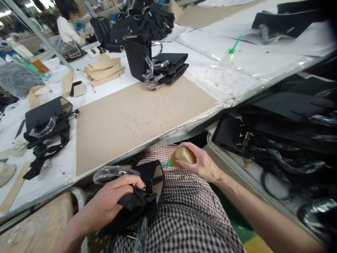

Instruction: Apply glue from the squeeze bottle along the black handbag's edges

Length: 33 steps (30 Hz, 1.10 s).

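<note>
On my lap, over a checked cloth, lies a black handbag (147, 172) with a plastic-wrapped handle (113, 173). My left hand (116, 196) is closed on the bag near a small gold-coloured metal fitting (139, 186). In my right hand (197, 161) is a squeeze bottle (184, 156) of amber liquid, tipped sideways. Its green nozzle (165, 164) points left, at the bag's edge beside a tan and black side panel (158, 182). Whether the tip touches the bag I cannot tell.
A tan board (137, 116) covers the near tabletop. Black bags (139, 58) stand behind it, and a second green-nozzled bottle (228, 58) is further right. At right, a bin (218, 151) holds several black bags. A co-worker (70, 30) sits at the far left.
</note>
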### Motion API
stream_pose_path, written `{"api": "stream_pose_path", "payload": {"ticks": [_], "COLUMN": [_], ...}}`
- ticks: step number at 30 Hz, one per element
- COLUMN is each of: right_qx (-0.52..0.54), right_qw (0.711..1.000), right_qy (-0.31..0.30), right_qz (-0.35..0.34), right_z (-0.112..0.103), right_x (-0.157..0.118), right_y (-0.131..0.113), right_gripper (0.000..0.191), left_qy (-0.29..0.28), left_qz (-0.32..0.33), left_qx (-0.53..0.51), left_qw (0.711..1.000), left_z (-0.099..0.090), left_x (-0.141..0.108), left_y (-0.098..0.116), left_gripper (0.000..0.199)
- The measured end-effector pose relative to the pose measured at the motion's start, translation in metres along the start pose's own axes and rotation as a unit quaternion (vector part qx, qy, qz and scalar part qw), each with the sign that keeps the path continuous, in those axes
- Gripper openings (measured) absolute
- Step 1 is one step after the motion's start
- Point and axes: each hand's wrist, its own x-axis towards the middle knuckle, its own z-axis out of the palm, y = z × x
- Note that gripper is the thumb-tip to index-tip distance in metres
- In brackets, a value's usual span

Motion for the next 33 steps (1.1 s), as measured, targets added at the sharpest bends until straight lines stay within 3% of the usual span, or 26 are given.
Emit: {"api": "stream_pose_path", "payload": {"ticks": [10, 17, 24, 30, 33], "right_qx": [0.047, 0.007, 0.025, 0.079, 0.081], "right_qw": [0.996, 1.0, 0.998, 0.989, 0.989], "right_qy": [-0.073, -0.006, -0.041, -0.028, -0.04], "right_qz": [0.033, 0.015, 0.051, 0.125, 0.12], "right_z": [-0.008, 0.002, -0.003, -0.008, -0.006], "right_x": [-0.008, -0.012, -0.016, -0.024, -0.027], "right_y": [-0.004, 0.005, 0.003, 0.003, -0.002], "right_gripper": [0.031, 0.048, 0.04, 0.047, 0.045], "left_qy": [-0.032, -0.048, -0.042, -0.036, -0.036], "left_qz": [-0.007, -0.004, 0.009, 0.011, 0.015], "left_qx": [-0.009, -0.023, -0.02, -0.012, -0.01], "left_qw": [0.999, 0.999, 0.999, 0.999, 0.999], "left_z": [0.003, 0.005, 0.008, 0.012, 0.013], "left_x": [-0.001, 0.001, -0.001, -0.006, -0.009], "left_y": [-0.001, 0.001, 0.004, -0.001, -0.003], "left_gripper": [0.032, 0.032, 0.031, 0.032, 0.032]}}
